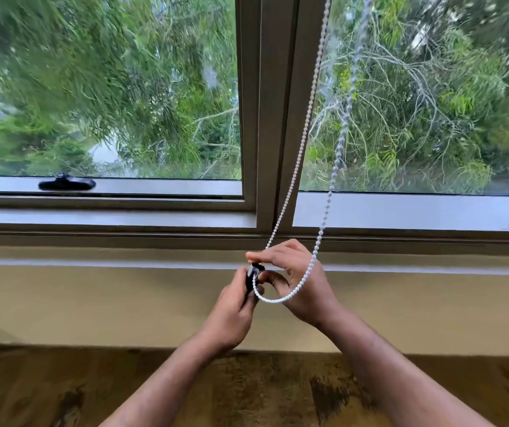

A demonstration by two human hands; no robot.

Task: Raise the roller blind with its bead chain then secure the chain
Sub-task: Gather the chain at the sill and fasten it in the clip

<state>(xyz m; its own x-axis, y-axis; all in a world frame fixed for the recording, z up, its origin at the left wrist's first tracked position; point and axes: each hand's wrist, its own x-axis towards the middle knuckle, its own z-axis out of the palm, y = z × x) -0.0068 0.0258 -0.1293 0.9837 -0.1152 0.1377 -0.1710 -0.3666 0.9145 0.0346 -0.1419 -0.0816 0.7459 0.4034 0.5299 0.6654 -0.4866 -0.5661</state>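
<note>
Chain point(301, 151) slants down-left from window top to hands.

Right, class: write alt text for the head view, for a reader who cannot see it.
Two hands work a white bead chain into a small black clip below a window: the left hand holds the clip, the right hand the chain's loop.

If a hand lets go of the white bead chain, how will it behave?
The bead chain is probably floppy: it sags in a loop below the right hand. It seems light, and its small round beads may slip through fingers.
</note>
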